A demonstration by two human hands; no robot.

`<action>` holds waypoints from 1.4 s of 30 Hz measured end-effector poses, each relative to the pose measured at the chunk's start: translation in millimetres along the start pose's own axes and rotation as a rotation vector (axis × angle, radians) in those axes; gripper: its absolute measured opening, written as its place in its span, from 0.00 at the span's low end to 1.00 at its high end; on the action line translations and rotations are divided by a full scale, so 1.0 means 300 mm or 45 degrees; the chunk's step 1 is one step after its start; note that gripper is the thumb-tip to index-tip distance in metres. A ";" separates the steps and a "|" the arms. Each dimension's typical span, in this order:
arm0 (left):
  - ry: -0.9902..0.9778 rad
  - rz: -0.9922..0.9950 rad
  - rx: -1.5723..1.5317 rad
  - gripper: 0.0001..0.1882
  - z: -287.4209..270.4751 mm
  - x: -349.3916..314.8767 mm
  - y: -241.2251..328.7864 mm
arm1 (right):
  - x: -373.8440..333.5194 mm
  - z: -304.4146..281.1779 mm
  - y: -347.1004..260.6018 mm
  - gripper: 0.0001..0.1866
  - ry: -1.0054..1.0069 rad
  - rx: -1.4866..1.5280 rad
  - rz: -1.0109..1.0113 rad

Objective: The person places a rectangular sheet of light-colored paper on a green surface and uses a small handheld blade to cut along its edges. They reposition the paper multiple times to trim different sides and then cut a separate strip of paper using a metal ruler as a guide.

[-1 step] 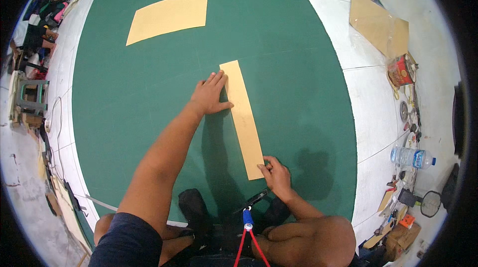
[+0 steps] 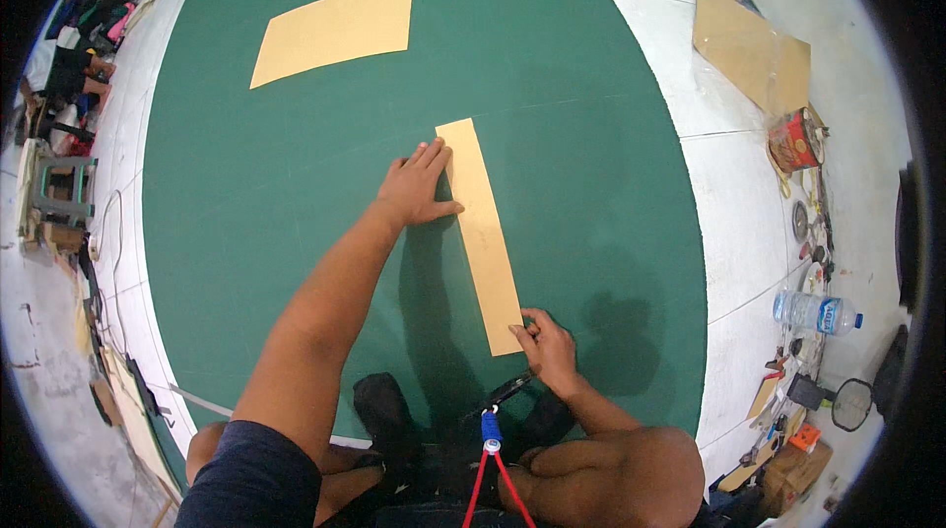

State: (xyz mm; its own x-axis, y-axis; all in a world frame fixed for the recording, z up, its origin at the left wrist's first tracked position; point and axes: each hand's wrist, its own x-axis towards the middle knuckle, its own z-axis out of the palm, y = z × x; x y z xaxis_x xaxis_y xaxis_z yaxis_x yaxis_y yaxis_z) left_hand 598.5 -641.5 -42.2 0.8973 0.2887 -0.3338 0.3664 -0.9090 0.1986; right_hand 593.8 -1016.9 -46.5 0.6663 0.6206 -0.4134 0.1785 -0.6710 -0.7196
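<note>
A long tan cardboard strip (image 2: 483, 242) lies at a slant on a large dark green cloth (image 2: 296, 223). My left hand (image 2: 419, 185) rests against its left edge near the far end, fingers stretched and their tips on the card, thumb lower down the same edge. At the near end my right hand (image 2: 548, 351) is at the right edge, fingers curled and thumb touching the strip's border. Whatever those fingers may pinch is too small to make out. A wider tan cardboard piece (image 2: 335, 33) with curved long edges lies farther off to the left.
On the white tiles at right are cardboard sheets (image 2: 754, 45), a red tin (image 2: 794, 140), a clear water bottle (image 2: 816, 312) and assorted tools. A grey stool (image 2: 67, 185) stands at left. Red cords (image 2: 480, 489) with a blue piece hang at the bottom centre.
</note>
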 end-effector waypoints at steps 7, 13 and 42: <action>-0.008 -0.030 0.015 0.60 -0.023 0.017 0.002 | 0.023 -0.001 0.000 0.19 -0.019 -0.009 0.022; 0.003 -0.036 -0.022 0.59 -0.037 0.041 -0.010 | 0.052 -0.001 -0.004 0.19 -0.011 -0.019 0.009; 0.039 -0.030 0.067 0.70 -0.026 0.051 0.005 | 0.034 -0.012 -0.017 0.23 0.075 -0.224 -0.341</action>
State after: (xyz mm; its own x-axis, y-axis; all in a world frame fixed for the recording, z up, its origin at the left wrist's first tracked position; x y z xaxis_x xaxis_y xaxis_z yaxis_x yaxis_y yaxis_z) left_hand 614.6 -636.1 -39.8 0.8962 0.3184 -0.3091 0.3745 -0.9163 0.1418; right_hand 602.3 -1008.7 -44.9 0.6189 0.7632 -0.1858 0.4721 -0.5505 -0.6885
